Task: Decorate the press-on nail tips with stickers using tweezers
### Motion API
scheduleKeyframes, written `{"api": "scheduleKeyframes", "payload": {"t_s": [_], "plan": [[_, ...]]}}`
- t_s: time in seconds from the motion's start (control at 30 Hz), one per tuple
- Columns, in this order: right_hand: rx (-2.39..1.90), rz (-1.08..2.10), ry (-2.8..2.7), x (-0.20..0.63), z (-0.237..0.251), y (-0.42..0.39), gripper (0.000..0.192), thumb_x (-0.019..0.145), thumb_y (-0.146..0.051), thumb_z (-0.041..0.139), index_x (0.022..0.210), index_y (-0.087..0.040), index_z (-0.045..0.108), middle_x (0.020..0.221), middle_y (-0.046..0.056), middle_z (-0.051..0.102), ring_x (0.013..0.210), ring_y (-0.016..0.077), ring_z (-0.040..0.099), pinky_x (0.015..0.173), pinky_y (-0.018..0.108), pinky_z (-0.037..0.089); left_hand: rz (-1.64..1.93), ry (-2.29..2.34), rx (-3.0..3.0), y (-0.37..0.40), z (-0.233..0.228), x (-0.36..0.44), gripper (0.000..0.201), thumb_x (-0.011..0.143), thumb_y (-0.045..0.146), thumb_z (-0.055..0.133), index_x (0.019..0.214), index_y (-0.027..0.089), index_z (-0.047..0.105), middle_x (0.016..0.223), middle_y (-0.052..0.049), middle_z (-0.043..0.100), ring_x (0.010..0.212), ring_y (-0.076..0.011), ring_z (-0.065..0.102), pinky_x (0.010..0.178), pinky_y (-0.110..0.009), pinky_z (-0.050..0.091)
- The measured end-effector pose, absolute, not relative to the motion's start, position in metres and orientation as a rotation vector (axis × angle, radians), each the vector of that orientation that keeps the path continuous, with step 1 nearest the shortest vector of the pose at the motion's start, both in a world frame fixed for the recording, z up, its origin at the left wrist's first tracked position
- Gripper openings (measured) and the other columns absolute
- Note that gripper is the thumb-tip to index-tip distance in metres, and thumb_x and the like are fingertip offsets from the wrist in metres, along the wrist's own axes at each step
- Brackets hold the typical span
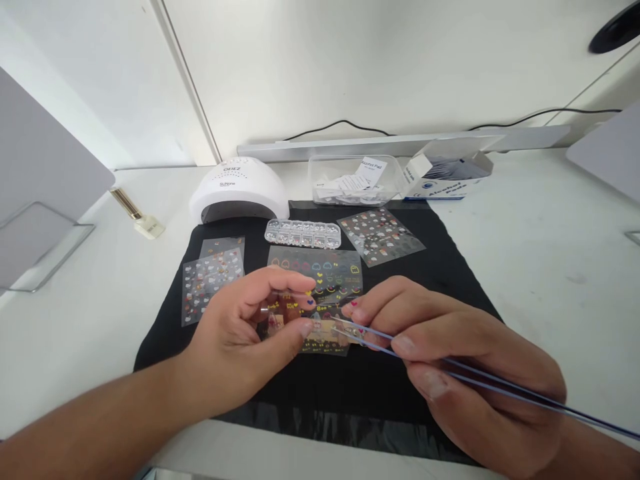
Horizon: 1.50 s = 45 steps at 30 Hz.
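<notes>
The left hand [240,327] is raised over the middle of a black mat [450,273], thumb and forefinger pinched on the left edge of a clear sticker sheet [325,333]; the other fingers are curled beneath it. The sheet is held flat, just above the mat, and overlaps the near edge of a second sticker sheet [320,270] lying on the cloth. The right hand [450,353] grips a pair of tweezers [425,360] between thumb and forefinger, the fingers pressed together along the shafts. The tweezer tips rest on the right part of the held sheet, close to the left thumb; whether they have caught a sticker cannot be told. Further sticker sheets lie on the mat: one to the left [210,283], one to the far right [380,235]. A clear bead box [303,233] sits between these near the far edge of the mat. Behind the mat stand a white nail lamp [237,190], a clear tub of pads [353,180] and an opened carton [445,175]. The white table [550,247] is bare on the right of the mat, with open room there and along the near strip of the mat.
</notes>
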State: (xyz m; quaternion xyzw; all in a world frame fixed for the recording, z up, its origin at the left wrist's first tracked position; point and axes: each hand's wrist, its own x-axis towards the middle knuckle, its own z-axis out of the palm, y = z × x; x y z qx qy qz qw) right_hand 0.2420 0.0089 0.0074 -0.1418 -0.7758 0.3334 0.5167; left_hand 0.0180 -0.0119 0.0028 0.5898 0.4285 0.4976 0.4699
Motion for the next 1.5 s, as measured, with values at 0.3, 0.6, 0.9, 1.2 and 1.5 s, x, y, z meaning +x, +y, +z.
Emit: {"api": "scheduleKeyframes", "payload": {"t_s": [0.3, 0.6, 0.9, 1.2, 1.5], "plan": [[-0.315, 0.815, -1.848, 0.239, 0.006, 0.008, 0.042, 0.075, 0.003, 0.062, 0.109, -0.020, 0.074, 0.080, 0.006, 0.072, 0.077, 0.0231, 0.071, 0.072, 0.043, 0.066, 1.210, 1.104, 1.455, -0.013, 0.005, 0.020, 0.029, 0.080, 0.008, 0.077, 0.102, 0.027, 0.079, 0.090, 0.001, 0.078, 0.073, -0.0111, 0.072, 0.065, -0.016, 0.061], [-0.376, 0.904, -1.508, 0.239, -0.007, 0.018, 0.017, 0.090, -0.018, 0.071, 0.102, -0.023, 0.083, 0.082, 0.006, 0.076, 0.081, 0.0255, 0.073, 0.082, 0.047, 0.062, 1.507, 1.174, 1.348, 0.005, 0.009, 0.001, 0.029, 0.077, 0.007, 0.082, 0.100, 0.025, 0.079, 0.087, 0.002, 0.079, 0.075, -0.0127, 0.075, 0.066, -0.019, 0.063], [-0.451, 0.989, -1.465, 0.243, -0.011, 0.028, 0.009, 0.087, -0.024, 0.078, 0.095, -0.022, 0.084, 0.075, 0.007, 0.075, 0.078, 0.0275, 0.071, 0.076, 0.047, 0.059, 1.488, 1.293, 1.419, 0.010, 0.001, -0.007, 0.030, 0.083, 0.009, 0.081, 0.105, 0.030, 0.079, 0.093, 0.003, 0.080, 0.086, -0.0155, 0.077, 0.075, -0.023, 0.066], [-0.484, 1.019, -1.526, 0.248, -0.018, 0.032, 0.013, 0.090, -0.024, 0.073, 0.099, -0.023, 0.083, 0.078, 0.007, 0.074, 0.074, 0.0275, 0.068, 0.069, 0.048, 0.057, 1.447, 1.331, 1.561, 0.012, -0.005, -0.012, 0.033, 0.083, 0.010, 0.083, 0.108, 0.031, 0.080, 0.099, 0.004, 0.080, 0.090, -0.0128, 0.078, 0.070, -0.013, 0.064], [-0.513, 1.023, -1.561, 0.249, -0.019, 0.031, 0.014, 0.091, -0.024, 0.073, 0.101, -0.025, 0.083, 0.077, 0.006, 0.075, 0.075, 0.0264, 0.069, 0.071, 0.046, 0.057, 1.496, 1.243, 1.602, 0.013, -0.009, -0.012, 0.037, 0.082, 0.004, 0.083, 0.111, 0.027, 0.080, 0.103, 0.001, 0.081, 0.088, -0.0129, 0.078, 0.075, -0.014, 0.065]]}}
